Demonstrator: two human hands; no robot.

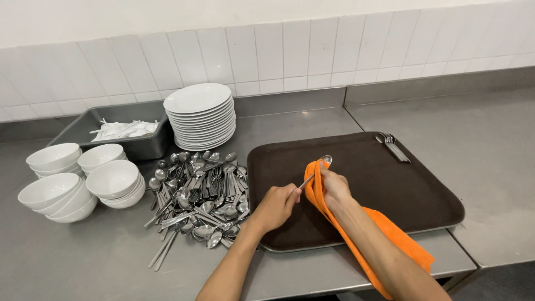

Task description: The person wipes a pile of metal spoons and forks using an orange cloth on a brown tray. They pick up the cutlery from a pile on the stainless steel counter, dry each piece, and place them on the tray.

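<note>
My left hand (277,205) pinches the handle end of a metal spoon (325,160) above the dark brown tray (412,195). My right hand (336,188) grips an orange cloth (315,189) that wraps around the spoon's shaft, with the bowl sticking out past the cloth. The cloth hangs down along my right forearm past the tray's front edge. A big heap of loose spoons and forks (200,192) lies on the steel counter just left of the tray. A few forks and spoons (393,147) lie together at the tray's far right corner.
A stack of white plates (199,114) stands behind the cutlery heap. Stacks of white bowls (113,179) fill the left of the counter. A grey tub (146,146) holding white plastic cutlery sits at the back left. A tiled wall runs behind.
</note>
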